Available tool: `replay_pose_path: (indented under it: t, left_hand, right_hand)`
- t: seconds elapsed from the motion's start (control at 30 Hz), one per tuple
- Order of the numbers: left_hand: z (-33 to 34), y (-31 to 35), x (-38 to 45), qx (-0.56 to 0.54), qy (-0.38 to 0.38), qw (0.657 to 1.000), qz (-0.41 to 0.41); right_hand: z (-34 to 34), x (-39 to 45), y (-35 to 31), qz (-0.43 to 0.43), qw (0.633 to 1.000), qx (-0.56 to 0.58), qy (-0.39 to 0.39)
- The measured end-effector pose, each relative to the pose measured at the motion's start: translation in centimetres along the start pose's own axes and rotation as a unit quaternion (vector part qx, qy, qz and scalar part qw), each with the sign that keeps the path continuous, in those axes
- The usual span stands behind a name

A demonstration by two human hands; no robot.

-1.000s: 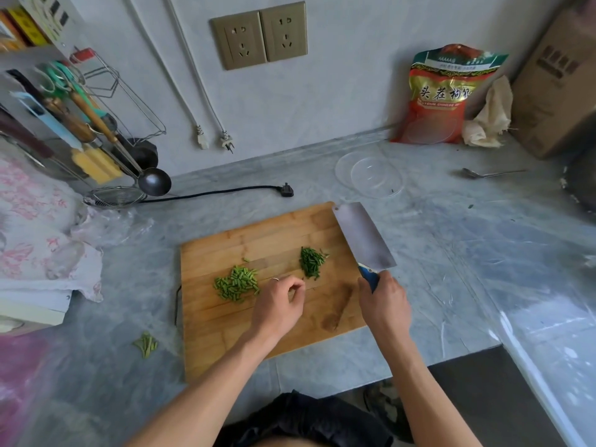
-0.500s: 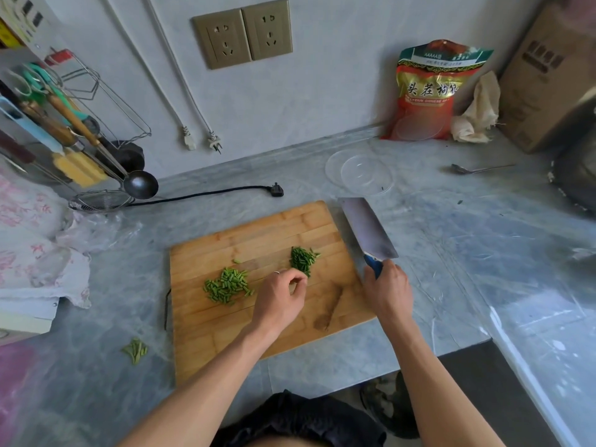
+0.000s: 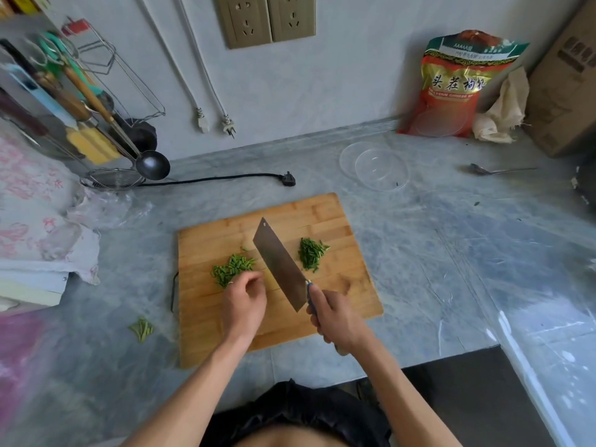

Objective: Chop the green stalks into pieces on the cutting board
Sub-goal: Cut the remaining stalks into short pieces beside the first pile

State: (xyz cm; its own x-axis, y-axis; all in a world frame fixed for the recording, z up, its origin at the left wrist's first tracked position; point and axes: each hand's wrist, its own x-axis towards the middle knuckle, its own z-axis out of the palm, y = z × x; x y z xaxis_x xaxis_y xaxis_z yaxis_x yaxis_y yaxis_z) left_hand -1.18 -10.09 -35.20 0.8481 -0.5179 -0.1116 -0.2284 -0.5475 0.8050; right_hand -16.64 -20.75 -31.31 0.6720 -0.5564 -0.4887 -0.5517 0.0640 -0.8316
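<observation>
A wooden cutting board (image 3: 322,217) lies on the grey marble counter. Two heaps of chopped green stalk pieces sit on it: a lighter left heap (image 3: 235,267) and a darker, finer right heap (image 3: 311,253). My right hand (image 3: 338,317) grips the blue handle of a cleaver (image 3: 279,262), whose blade slants over the board between the heaps. My left hand (image 3: 245,301) has its fingers curled, thumb and forefinger together at the near edge of the left heap. I see nothing held in it.
Green trimmings (image 3: 142,329) lie on the counter left of the board. Behind are a clear glass bowl (image 3: 374,166), a spoon (image 3: 496,170), a red bag (image 3: 458,88), a cardboard box (image 3: 567,85), a black plug (image 3: 288,179) and a utensil rack (image 3: 80,101) with a ladle (image 3: 153,164).
My right hand has swung the cleaver from the board's right edge to the middle, between the two heaps. My left hand has shifted left to the lighter heap.
</observation>
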Motion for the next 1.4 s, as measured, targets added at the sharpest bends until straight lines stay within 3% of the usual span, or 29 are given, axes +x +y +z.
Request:
replay_pose_path:
  t: [0.27, 0.47, 0.63, 0.73, 0.9, 1.1, 1.27, 1.4]
  left_hand:
    - [-0.6, 0.3, -0.5, 0.018, 0.016, 0.999, 0.048]
    - [-0.3, 0.4, -0.7, 0.027, 0.003, 0.997, 0.069]
    - [0.1, 0.8, -0.6, 0.026, -0.010, 0.997, 0.073]
    - [0.4, 1.1, -0.1, 0.029, -0.011, 0.996, 0.080]
    - [2.4, 1.6, 1.2, 0.115, -0.055, 0.984, 0.128]
    - [5.7, 2.6, 2.1, 0.216, -0.133, 0.963, 0.092]
    - [6.3, 3.4, 1.4, 0.142, -0.105, 0.980, 0.087]
    - [3.0, 0.8, 1.4, 0.100, 0.019, 0.989, 0.105]
  right_hand:
    - [-2.1, 1.6, 0.6, 0.005, 0.994, -0.026, 0.107]
    - [-0.5, 1.3, -0.5, -0.032, 0.996, -0.061, 0.048]
    - [-1.7, 1.4, -0.2, 0.009, 0.996, -0.027, 0.086]
    - [-2.8, 0.8, -0.6, -0.015, 0.996, 0.016, 0.092]
    - [-4.4, 1.4, -0.3, -0.038, 0.967, -0.129, 0.217]
    - [-2.8, 1.0, 0.6, -0.003, 0.949, -0.233, 0.213]
    - [-2.0, 0.8, 0.6, -0.037, 0.954, -0.182, 0.237]
    - [-1.6, 0.6, -1.3, -0.088, 0.962, -0.145, 0.212]
